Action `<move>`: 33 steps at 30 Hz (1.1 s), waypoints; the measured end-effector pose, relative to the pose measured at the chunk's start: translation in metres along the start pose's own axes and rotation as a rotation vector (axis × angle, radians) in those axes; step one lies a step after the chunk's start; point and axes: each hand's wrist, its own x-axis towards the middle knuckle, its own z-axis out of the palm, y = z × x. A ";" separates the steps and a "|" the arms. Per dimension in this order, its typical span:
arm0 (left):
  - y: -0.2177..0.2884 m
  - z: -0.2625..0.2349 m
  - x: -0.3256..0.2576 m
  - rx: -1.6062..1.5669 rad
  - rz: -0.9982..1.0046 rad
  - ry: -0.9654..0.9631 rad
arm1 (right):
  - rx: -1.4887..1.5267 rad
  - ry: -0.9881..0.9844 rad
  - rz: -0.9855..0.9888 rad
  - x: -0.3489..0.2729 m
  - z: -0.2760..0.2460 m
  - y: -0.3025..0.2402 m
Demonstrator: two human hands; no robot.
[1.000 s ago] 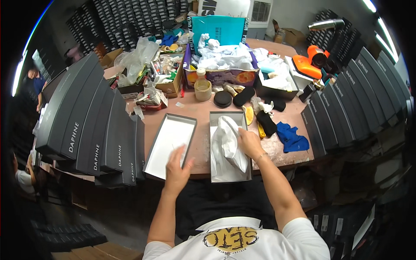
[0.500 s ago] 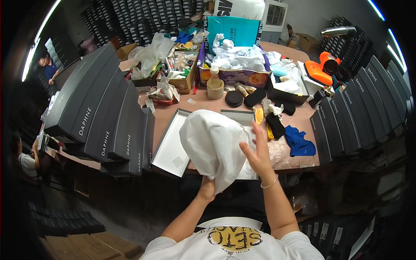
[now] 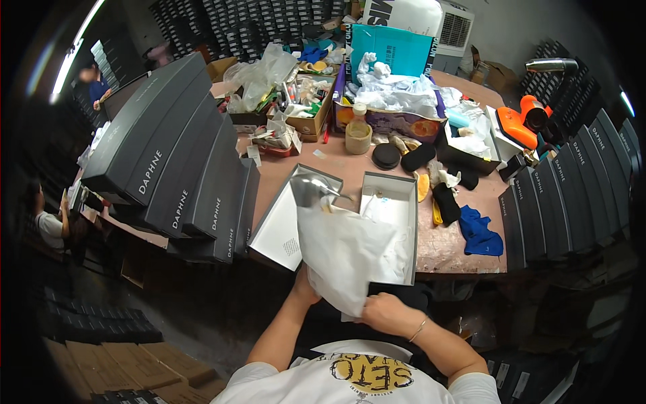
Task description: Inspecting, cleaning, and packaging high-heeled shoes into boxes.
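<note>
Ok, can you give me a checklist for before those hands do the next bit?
1. Right hand gripping the white wrap: ok, at its lower end.
2. Left hand gripping it: cannot tell, fingers hidden.
3. Silvery thing fully covered: not ok, it pokes out at the far end.
4. Right-hand box open: ok.
5. Nothing under the white wrapping inside: cannot tell.
6. Blue cloth away from that box: ok.

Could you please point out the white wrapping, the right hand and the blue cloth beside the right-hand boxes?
White wrapping (image 3: 346, 252), head view, on its broad middle.
Right hand (image 3: 390, 314), head view, on its back.
Blue cloth (image 3: 480, 232), head view, on its middle.
</note>
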 end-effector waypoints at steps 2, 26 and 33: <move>0.007 -0.015 -0.008 -0.014 -0.055 0.064 | 0.100 -0.040 0.339 -0.004 -0.044 -0.004; 0.035 -0.021 0.028 0.094 0.071 0.314 | 1.308 0.309 0.242 -0.023 0.001 0.032; 0.137 -0.011 0.079 -0.158 0.035 0.650 | 1.477 0.333 0.325 -0.040 -0.004 0.008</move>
